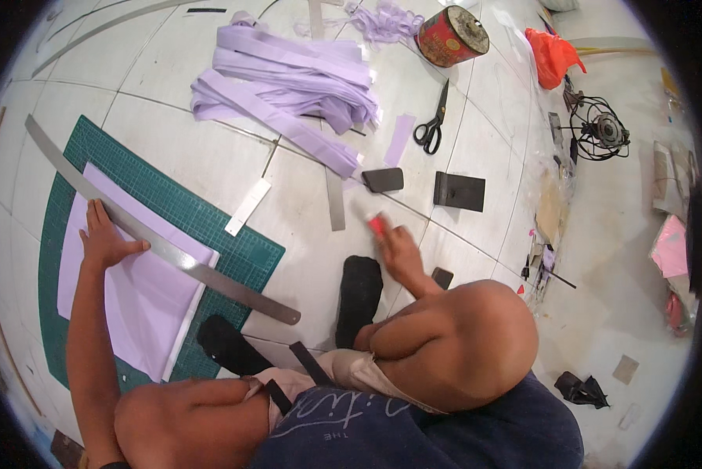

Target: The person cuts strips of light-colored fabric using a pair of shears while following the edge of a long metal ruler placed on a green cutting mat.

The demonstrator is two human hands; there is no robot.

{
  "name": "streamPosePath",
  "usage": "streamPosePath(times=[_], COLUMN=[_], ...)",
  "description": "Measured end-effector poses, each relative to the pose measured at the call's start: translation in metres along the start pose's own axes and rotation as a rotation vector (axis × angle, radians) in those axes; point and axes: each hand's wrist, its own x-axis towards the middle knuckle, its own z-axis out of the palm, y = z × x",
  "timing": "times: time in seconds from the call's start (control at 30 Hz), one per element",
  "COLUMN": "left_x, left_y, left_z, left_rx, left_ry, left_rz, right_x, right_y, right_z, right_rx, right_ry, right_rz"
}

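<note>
My left hand lies with fingers and thumb spread, pressing a long metal ruler down. The ruler runs slantwise over a folded stack of lilac fabric, which rests on a green cutting mat. To the right of the mat, my right hand is closed round a small red tool. The tool's pale tip is smeared by motion, so its kind cannot be made out. Hand and tool are apart from the fabric, above the tiles.
Lilac fabric strips lie heaped ahead. Black-handled scissors, a dark flat block, a dark grey pad and a short metal ruler are on the tiled floor. A rusty red can stands farther off. My feet in black socks flank the ruler's end.
</note>
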Motion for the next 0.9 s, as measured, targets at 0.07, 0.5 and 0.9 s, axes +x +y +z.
streamPosePath(times=[0.07, 0.5, 0.9], left_x=[0.0, 0.003, 0.008], left_y=[-0.008, -0.001, -0.018], left_z=[0.0, 0.002, 0.017], left_rx=[0.026, 0.009, -0.13], left_ry=[-0.007, 0.004, 0.002], left_rz=[-0.014, 0.007, 0.069], right_x=[-0.002, 0.016, 0.05], right_y=[-0.025, 0.021, 0.049], right_z=[0.004, 0.007, -0.022], right_rx=[0.037, 0.986, 0.783], right_ry=[-0.091, 0.126, 0.328], right_rz=[-0.093, 0.598, 0.506])
